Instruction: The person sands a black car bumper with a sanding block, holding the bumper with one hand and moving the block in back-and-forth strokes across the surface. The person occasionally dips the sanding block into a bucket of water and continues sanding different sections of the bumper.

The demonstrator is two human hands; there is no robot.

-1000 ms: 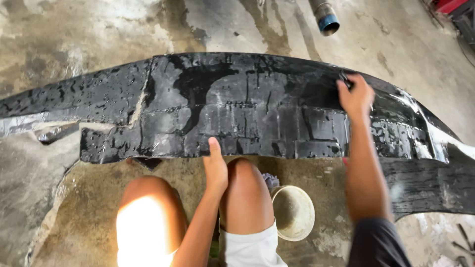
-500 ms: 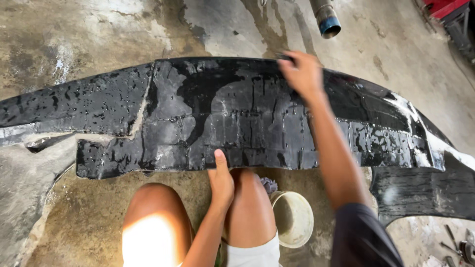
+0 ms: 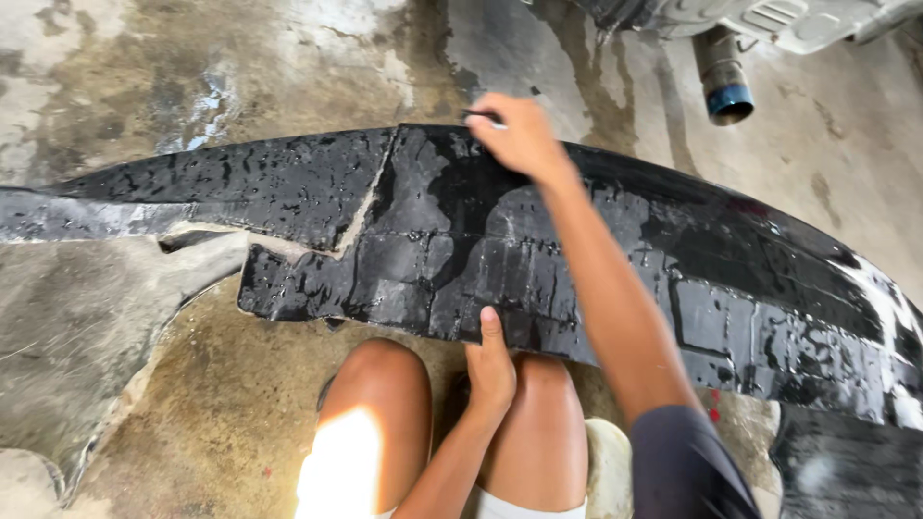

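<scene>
A long black bumper panel (image 3: 288,192) lay across the stained concrete floor (image 3: 144,77), just in front of the person's bare knees, and it ran from the left edge of the view to the far right. Nearly all of its surface shone wet and dark, streaked with water, which suggested the wet rubbing had covered most of it; the pale, scuffed patches at the far right end (image 3: 885,308) and the grey strip along the left tip looked like the parts left to work. A jagged crack ran down the panel left of centre, unrepaired.

The right hand (image 3: 519,135) pressed on the panel's upper edge, its fingers curled and pinching a small dark-and-pale piece, too hidden to name. The left hand (image 3: 490,370) steadied the lower edge, its fingers pressed together and flat against it. A pale bucket (image 3: 606,466) sat beside the knee, mostly hidden.
</scene>
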